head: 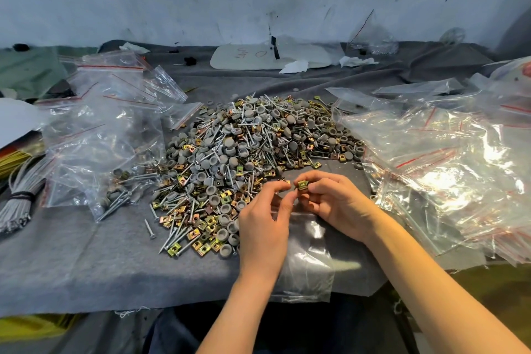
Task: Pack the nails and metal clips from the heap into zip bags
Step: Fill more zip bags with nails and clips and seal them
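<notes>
Both hands are working at the near edge of the heap [247, 146]. The right hand [336, 204] has one metal clip [302, 184] pinched between thumb and forefinger, lifted just clear of the pile. It's a squarish brass-coloured piece with its flat face tipped up towards the camera, so no real long axis to call.

The left hand [264, 221] sits right alongside with its fingers curled in. There's a small brass-coloured bit [287, 182] at the tip of the forefinger, but I can't tell whether it is actually gripped.

Under both hands lies one clear zip bag [307, 261], flat on the grey cloth [86, 261] that covers the worktop. Its long axis runs from the heap back towards the person, and its near end hangs over the worktop's edge.

The heap itself is far too many to count: silver nails pointing every which way, brass clips and round grey caps [214, 162] all jumbled together. One loose nail [150, 228] lies apart on the left, lengthwise near to far, head nearest the person.

There's a pile of bags on the left [109, 123], with a filled one [115, 195] at its near side showing nails and clips. A bigger pile [445, 167] sits on the right.
</notes>
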A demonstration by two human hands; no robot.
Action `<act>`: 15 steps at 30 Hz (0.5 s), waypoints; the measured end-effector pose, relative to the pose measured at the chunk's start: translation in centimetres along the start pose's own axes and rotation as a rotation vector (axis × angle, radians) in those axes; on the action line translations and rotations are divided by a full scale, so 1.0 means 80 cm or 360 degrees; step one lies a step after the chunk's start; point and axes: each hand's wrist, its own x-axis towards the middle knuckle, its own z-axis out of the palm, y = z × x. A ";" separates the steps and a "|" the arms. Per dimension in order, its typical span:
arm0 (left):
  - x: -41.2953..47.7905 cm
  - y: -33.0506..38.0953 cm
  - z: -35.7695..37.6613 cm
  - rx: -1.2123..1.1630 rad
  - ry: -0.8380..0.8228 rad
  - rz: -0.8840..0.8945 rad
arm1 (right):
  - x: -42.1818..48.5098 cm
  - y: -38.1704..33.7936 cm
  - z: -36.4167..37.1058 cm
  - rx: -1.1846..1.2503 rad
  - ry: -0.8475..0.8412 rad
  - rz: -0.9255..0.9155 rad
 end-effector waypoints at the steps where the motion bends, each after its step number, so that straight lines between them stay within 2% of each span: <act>1: 0.000 0.000 0.000 0.0002 -0.0013 0.0003 | 0.000 0.000 0.000 0.0004 0.0000 -0.0001; 15: 0.002 0.002 -0.003 -0.0013 -0.0115 0.0137 | -0.003 -0.003 0.005 -0.0081 -0.0005 0.0026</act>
